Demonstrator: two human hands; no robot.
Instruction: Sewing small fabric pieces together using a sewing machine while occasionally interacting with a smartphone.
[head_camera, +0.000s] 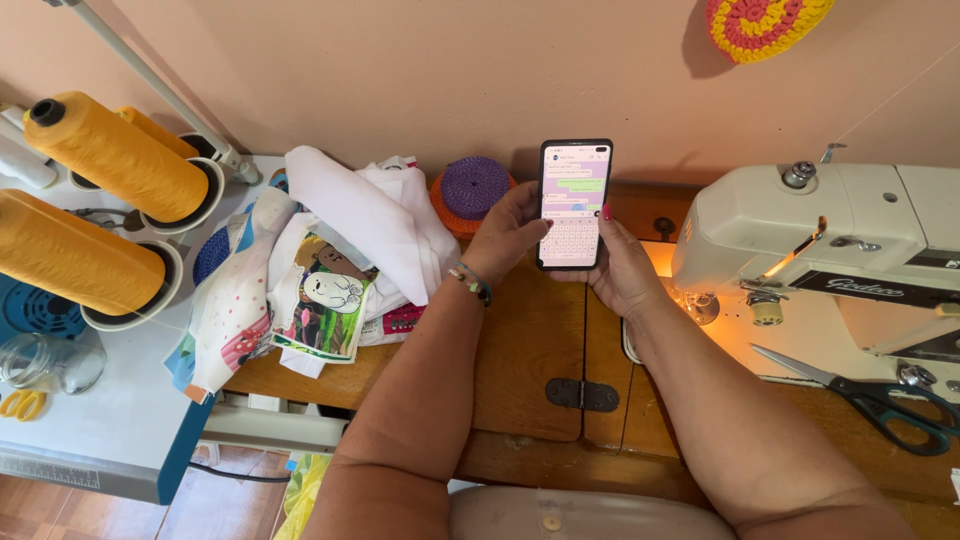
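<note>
A black smartphone (573, 203) with a lit chat screen and keyboard is held upright above the wooden sewing table (530, 340). My left hand (508, 233) grips its left side, thumb over the keyboard. My right hand (622, 268) supports its right side and back, a red-nailed thumb at the edge. A beaded bracelet (470, 281) circles my left wrist.
A cream sewing machine (830, 240) stands at the right with black-handled scissors (880, 400) before it. A pile of white and printed fabric (330, 260) lies left. Large yellow thread cones (110, 150) sit far left. A purple-orange crocheted piece (473, 188) lies behind the phone.
</note>
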